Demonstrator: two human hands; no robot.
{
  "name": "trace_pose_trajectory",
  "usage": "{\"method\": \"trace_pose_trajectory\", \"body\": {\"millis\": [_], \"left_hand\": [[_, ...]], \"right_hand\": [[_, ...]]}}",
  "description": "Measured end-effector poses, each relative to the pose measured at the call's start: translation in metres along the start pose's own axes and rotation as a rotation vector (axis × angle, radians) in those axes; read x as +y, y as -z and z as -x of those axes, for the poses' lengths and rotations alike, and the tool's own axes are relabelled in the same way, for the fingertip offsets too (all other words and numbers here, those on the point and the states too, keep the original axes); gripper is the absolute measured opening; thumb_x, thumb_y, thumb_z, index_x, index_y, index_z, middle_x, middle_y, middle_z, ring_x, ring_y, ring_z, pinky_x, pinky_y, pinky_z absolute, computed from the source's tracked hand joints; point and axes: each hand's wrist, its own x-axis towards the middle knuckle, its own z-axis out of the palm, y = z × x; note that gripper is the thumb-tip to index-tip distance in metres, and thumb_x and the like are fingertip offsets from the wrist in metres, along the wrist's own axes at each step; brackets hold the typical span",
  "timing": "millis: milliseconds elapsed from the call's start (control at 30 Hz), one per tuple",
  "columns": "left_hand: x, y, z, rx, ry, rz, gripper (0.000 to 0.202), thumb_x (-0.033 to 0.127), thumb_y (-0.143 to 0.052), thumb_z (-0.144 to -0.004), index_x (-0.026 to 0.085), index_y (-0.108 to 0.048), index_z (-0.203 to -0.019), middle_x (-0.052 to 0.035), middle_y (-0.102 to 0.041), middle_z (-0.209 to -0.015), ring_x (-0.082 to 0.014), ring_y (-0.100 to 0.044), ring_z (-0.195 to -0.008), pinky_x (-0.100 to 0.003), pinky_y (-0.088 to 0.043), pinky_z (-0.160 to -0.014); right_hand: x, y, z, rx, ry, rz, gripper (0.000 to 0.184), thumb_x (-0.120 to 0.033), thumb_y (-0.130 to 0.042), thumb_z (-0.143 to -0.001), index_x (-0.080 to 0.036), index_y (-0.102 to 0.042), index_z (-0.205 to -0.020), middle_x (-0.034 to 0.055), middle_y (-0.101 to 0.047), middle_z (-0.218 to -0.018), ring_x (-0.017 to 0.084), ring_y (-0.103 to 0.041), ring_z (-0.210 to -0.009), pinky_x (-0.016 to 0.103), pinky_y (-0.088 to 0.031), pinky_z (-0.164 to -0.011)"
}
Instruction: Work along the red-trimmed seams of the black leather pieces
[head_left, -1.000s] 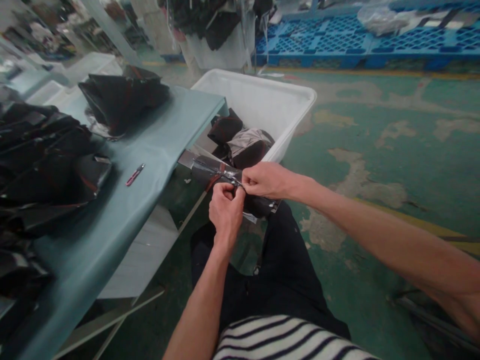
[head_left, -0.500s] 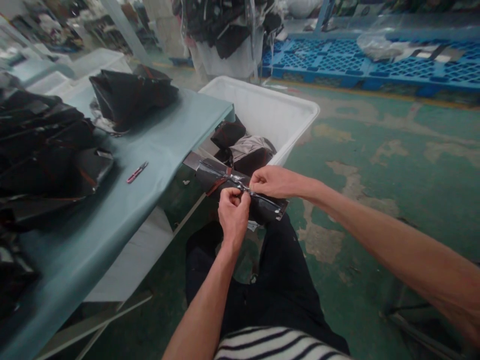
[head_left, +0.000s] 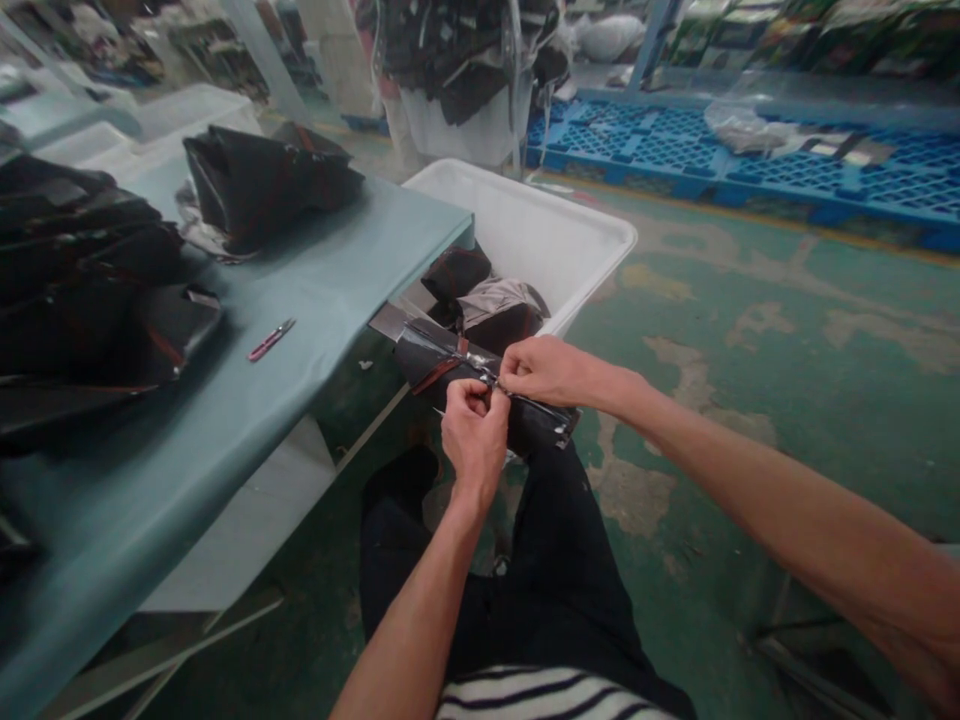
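Observation:
A black bag (head_left: 429, 357) with reddish-brown trim is stretched over a narrow board (head_left: 386, 320) that juts out beside the table's edge. A dark zipper (head_left: 541, 408) with shiny bits runs lengthwise along its top. My left hand (head_left: 475, 430) is closed in a pinch at the middle of this zipper, from the near side. Right beside it, my right hand (head_left: 544, 368) pinches the same spot from the far right, its fingertips nearly touching the left ones. The small part between the fingertips is mostly hidden.
Pink-handled thread snips (head_left: 271, 341) lie on the blue-green table (head_left: 330, 290). Dark bags (head_left: 97, 290) are heaped at its left, with another bag (head_left: 262, 190) farther back. Beyond the board stands a white bin (head_left: 570, 230) holding dark and grey pieces. Blue pallets (head_left: 637, 145) lie behind.
Both hands stay pinched at the zipper, shifting only very slightly along with the bag. The camera view has tilted a little.

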Motion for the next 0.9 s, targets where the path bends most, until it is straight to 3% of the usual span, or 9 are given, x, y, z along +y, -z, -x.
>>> {"method": "trace_pose_trajectory", "body": {"millis": [133,300,467,533,733,900], "left_hand": [[0.000,-0.001,0.000,0.016,0.022,-0.021,0.016,0.032,-0.069,-0.079,0.025,-0.056,-0.084,0.0076,-0.046,-0.063,-0.0131,-0.047,-0.060,-0.027,-0.035,-0.065],[-0.007,0.001,-0.005,-0.049,0.008,0.066,0.012,0.030,-0.068,-0.080,0.024,-0.058,-0.085,0.0073,-0.050,-0.064,-0.0120,-0.048,-0.060,-0.026,-0.036,-0.063],[-0.004,0.006,-0.013,-0.039,-0.037,0.006,0.038,0.056,-0.068,-0.084,0.022,-0.058,-0.070,0.0037,-0.055,-0.063,-0.0127,-0.050,-0.061,-0.026,-0.036,-0.062],[-0.004,0.006,-0.016,-0.035,-0.050,-0.004,0.043,0.060,-0.070,-0.082,0.022,-0.057,-0.067,0.0039,-0.053,-0.061,-0.0123,-0.048,-0.059,-0.026,-0.035,-0.061],[-0.007,0.004,-0.014,-0.038,-0.063,0.008,0.035,0.052,-0.069,-0.085,0.022,-0.057,-0.073,0.0052,-0.053,-0.061,-0.0116,-0.048,-0.057,-0.026,-0.036,-0.061],[-0.003,0.000,-0.009,0.065,-0.043,-0.049,0.023,0.040,-0.067,-0.085,0.022,-0.055,-0.077,0.0064,-0.051,-0.064,-0.0120,-0.051,-0.062,-0.026,-0.037,-0.065]], "right_hand": [[0.001,-0.003,-0.001,0.023,-0.082,-0.009,0.019,-0.023,-0.058,-0.082,-0.014,-0.074,-0.082,0.0042,-0.072,-0.075,0.013,-0.060,-0.069,0.023,-0.036,-0.060],[0.008,-0.004,-0.002,-0.032,-0.123,-0.198,0.021,-0.028,-0.057,-0.084,-0.013,-0.072,-0.080,0.0001,-0.065,-0.068,0.011,-0.055,-0.063,0.022,-0.034,-0.055],[0.010,-0.006,0.001,0.018,-0.071,-0.156,0.024,-0.028,-0.056,-0.086,-0.011,-0.073,-0.085,0.0020,-0.069,-0.072,0.012,-0.059,-0.068,0.022,-0.035,-0.058],[0.007,-0.005,0.003,0.033,-0.069,-0.125,0.024,-0.027,-0.055,-0.088,-0.011,-0.074,-0.085,0.0033,-0.070,-0.074,0.013,-0.061,-0.070,0.022,-0.035,-0.059],[0.000,-0.004,0.005,0.046,-0.112,-0.093,0.022,-0.024,-0.057,-0.086,-0.012,-0.074,-0.081,0.0050,-0.072,-0.074,0.013,-0.062,-0.070,0.023,-0.035,-0.059],[0.001,-0.013,0.005,0.138,-0.110,-0.097,0.020,-0.024,-0.058,-0.084,-0.014,-0.074,-0.078,0.0043,-0.071,-0.071,0.012,-0.060,-0.066,0.023,-0.034,-0.058]]}}
